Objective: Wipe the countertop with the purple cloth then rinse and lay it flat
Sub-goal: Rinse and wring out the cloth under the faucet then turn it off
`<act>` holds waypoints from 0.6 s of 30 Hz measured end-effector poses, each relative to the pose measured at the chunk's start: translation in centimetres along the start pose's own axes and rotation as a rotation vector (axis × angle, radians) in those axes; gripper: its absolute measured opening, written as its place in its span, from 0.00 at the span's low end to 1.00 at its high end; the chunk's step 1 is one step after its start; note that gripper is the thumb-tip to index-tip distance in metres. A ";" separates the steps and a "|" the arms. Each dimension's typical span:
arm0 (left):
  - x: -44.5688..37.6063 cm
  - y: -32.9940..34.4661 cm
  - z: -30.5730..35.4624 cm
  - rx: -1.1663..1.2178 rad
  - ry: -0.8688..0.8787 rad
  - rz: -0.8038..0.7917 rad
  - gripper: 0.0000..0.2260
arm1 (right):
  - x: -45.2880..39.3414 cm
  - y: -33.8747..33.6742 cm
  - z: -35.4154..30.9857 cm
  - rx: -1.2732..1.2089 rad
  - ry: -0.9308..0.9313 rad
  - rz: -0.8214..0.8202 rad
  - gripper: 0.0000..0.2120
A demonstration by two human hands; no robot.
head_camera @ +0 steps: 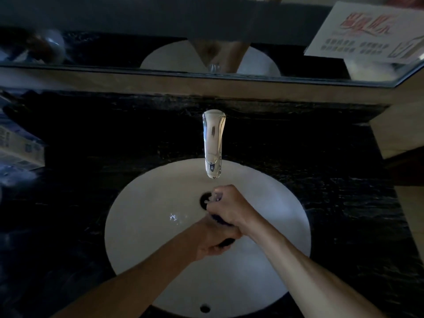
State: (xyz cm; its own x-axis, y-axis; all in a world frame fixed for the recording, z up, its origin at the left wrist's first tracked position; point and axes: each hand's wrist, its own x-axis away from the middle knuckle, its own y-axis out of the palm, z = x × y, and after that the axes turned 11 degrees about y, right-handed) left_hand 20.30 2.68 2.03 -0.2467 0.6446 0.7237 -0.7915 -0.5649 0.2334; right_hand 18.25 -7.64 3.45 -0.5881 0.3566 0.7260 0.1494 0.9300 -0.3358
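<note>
Both hands wrapped tight on the purple cloth (pixel 222 220), bunched into a dark roll between them; right hand (pixel 229 204) grips the far end, left hand (pixel 212 239) grips the near end. Cloth held over the white sink (pixel 142 226), just below the chrome faucet (pixel 213 143), near the drain (pixel 204 200); black countertop (pixel 332 180) all around
</note>
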 end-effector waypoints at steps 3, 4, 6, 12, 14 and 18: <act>-1.0 0.1 -1.5 -0.193 0.107 0.071 0.11 | -1.5 1.7 1.2 0.139 0.091 0.089 0.12; -1.3 -0.1 -2.0 -0.247 0.155 0.085 0.11 | -1.8 2.2 1.5 0.170 0.116 0.108 0.09; -1.3 -0.2 -3.0 -0.340 0.223 0.098 0.09 | -2.1 3.1 1.8 0.209 0.169 0.132 0.05; -1.1 0.9 -4.2 -0.314 0.192 0.335 0.06 | -2.4 3.9 1.7 0.210 0.267 0.252 0.16; -1.3 1.0 -4.5 -0.460 0.188 0.344 0.15 | -2.2 3.6 1.6 0.205 0.271 0.248 0.13; -1.1 1.4 -3.1 -0.710 0.151 0.332 0.08 | -2.1 3.0 1.1 0.099 0.222 0.218 0.09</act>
State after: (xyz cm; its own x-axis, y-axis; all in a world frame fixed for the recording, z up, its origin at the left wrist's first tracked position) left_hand 17.74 2.79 -0.51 -0.5650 0.5918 0.5749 -0.8178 -0.3092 -0.4853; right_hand 19.08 -5.65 0.27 -0.3617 0.5672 0.7399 0.1680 0.8203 -0.5468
